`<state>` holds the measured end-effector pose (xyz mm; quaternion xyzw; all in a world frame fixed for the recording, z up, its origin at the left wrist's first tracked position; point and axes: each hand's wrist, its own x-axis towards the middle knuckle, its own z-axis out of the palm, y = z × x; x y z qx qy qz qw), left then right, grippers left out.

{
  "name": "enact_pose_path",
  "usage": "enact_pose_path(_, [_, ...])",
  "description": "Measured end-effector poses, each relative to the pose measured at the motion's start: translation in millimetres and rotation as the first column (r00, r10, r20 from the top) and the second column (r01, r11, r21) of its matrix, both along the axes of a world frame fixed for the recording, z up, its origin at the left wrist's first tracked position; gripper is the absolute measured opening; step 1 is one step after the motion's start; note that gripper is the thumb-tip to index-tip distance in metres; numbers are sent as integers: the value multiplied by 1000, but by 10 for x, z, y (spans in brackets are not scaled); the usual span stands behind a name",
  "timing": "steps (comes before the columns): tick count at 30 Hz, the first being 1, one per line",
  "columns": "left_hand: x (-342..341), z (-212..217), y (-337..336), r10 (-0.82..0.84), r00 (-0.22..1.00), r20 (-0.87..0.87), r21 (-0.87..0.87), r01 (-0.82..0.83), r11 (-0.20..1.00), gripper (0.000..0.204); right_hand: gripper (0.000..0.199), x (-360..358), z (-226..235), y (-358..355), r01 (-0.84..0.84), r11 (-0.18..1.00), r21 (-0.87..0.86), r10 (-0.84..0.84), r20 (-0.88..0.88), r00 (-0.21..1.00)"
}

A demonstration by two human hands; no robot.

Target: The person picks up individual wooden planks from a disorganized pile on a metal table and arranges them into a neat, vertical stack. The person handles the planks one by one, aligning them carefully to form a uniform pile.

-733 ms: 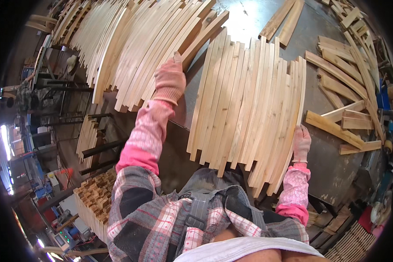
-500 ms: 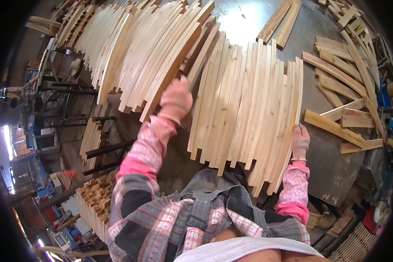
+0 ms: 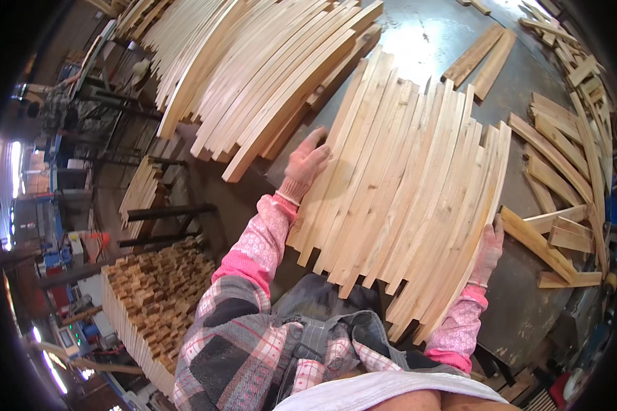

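Note:
A row of pale wooden strips [image 3: 397, 185] lies side by side in front of me, with uneven ends facing my body. My left hand [image 3: 306, 166], in a pinkish glove, grips the row's outer left edge, its fingers bent against the wood. At the right edge, my right hand [image 3: 488, 250] is closed around the outermost strip near its close end; its fingertips are partly hidden. The row is held between both hands.
Another long row of strips [image 3: 253, 75] lies at the upper left. Two short boards [image 3: 483, 58] rest on the metal table [image 3: 418, 27]. Loose offcuts [image 3: 548, 157] are heaped on the right. A stack of strips [image 3: 158, 294] stands at lower left beside dark metal bars [image 3: 171, 212].
My left hand has come away from the gap beside the far row onto the left edge of the near row. One strip there has joined the near row. My view has shifted.

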<state>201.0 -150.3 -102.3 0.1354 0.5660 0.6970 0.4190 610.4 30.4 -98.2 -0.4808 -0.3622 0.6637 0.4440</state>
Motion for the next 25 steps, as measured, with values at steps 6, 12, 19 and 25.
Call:
enact_pose_path(6, [127, 20, -125, -276, 958, 76, 28, 275, 961, 82, 66, 355, 58, -219, -316, 949, 13, 315, -142, 938])
enact_pose_path(12, [525, 88, -460, -225, 955, 195, 70, 215, 974, 84, 70, 434, 498, -437, -394, 912, -115, 358, -247, 901])
enact_pose_path(19, [592, 652, -848, -167, 976, 143, 204, 136, 969, 88, 73, 345, 1033, -488, -460, 879, -125, 411, -291, 864])
enact_pose_path(25, [573, 1572, -1672, 72, 994, -78, 475, -26, 880, 89, 77, 104, 619, 397, -554, 829, 77, 558, -66, 827])
